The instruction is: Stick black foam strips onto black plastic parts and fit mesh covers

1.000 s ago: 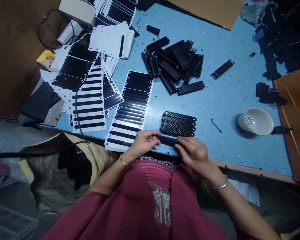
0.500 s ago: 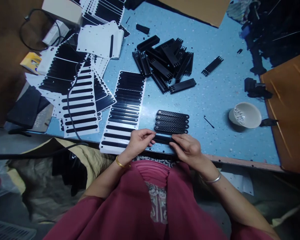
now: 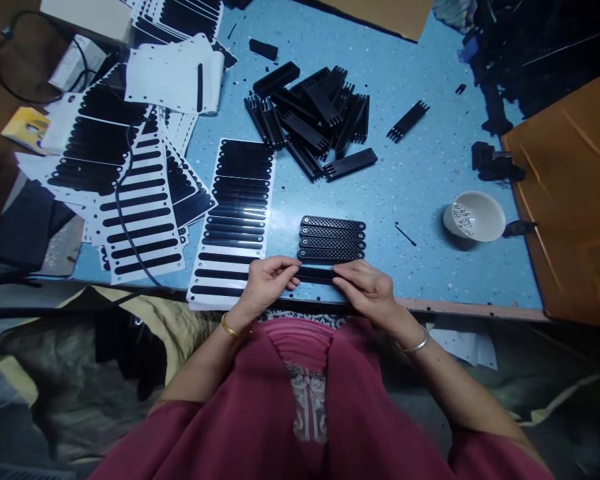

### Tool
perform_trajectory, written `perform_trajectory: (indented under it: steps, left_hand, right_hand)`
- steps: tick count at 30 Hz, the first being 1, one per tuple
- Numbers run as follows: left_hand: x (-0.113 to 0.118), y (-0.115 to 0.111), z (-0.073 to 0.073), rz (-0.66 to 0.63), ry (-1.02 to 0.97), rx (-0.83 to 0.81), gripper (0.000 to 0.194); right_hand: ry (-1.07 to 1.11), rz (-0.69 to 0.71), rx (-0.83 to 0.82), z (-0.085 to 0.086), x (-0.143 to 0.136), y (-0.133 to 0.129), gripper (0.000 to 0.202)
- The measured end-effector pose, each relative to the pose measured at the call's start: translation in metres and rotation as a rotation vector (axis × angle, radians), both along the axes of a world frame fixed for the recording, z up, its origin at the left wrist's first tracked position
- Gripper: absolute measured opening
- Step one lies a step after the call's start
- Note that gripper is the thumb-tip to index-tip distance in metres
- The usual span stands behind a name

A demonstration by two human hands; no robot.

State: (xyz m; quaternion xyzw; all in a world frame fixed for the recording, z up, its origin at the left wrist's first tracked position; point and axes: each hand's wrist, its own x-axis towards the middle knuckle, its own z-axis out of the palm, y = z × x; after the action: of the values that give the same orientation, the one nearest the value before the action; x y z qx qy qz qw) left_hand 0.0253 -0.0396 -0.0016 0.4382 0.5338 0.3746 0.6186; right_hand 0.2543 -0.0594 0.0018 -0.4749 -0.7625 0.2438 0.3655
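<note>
Near the table's front edge, my left hand (image 3: 269,280) and my right hand (image 3: 366,285) pinch the two ends of a black strip (image 3: 316,275) held level between them. Its exact kind is hard to make out. Just beyond it lie several black textured bars (image 3: 331,239) with round metal dots at their ends, lined up side by side. To the left is a white backing sheet (image 3: 215,293) carrying rows of black adhesive strips. A heap of black plastic bars (image 3: 313,120) with pronged ends sits farther back.
More strip sheets (image 3: 140,207) pile up on the left, with a black cable (image 3: 125,220) across them. A white cup (image 3: 487,217) of small shiny pieces stands at right, beside a brown cardboard box (image 3: 570,213). A thin black stick (image 3: 405,233) lies nearby.
The whole view has shifted, so the table's contents appear farther left. Both hands keep their pinch on the black strip, with hardly any movement relative to the table.
</note>
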Motion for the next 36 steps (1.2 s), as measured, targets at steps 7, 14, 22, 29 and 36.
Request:
perform_trajectory:
  steps: [7, 14, 22, 29, 36]
  left_hand:
    - [0.000, 0.001, 0.001, -0.018, 0.021, 0.000, 0.026]
    - [-0.001, 0.001, 0.005, -0.008, 0.030, -0.007, 0.026]
    - [0.000, -0.005, 0.012, -0.002, 0.034, 0.035, 0.032]
    - [-0.075, -0.053, 0.039, 0.328, 0.491, 0.352, 0.015]
    - [-0.149, -0.094, 0.001, 0.797, 0.474, 0.042, 0.029]
  right_hand:
    - [-0.106, 0.026, 0.026, -0.003, 0.001, -0.002, 0.021]
    - [-0.188, -0.127, 0.146, 0.009, 0.022, -0.023, 0.029]
    - [-0.187, -0.397, 0.109, 0.008, 0.026, -0.051, 0.006]
    - [0.026, 0.208, 0.172, 0.023, -0.073, -0.055, 0.036]
    - [0.017, 0.420, 0.259, -0.014, -0.175, -0.013, 0.033]
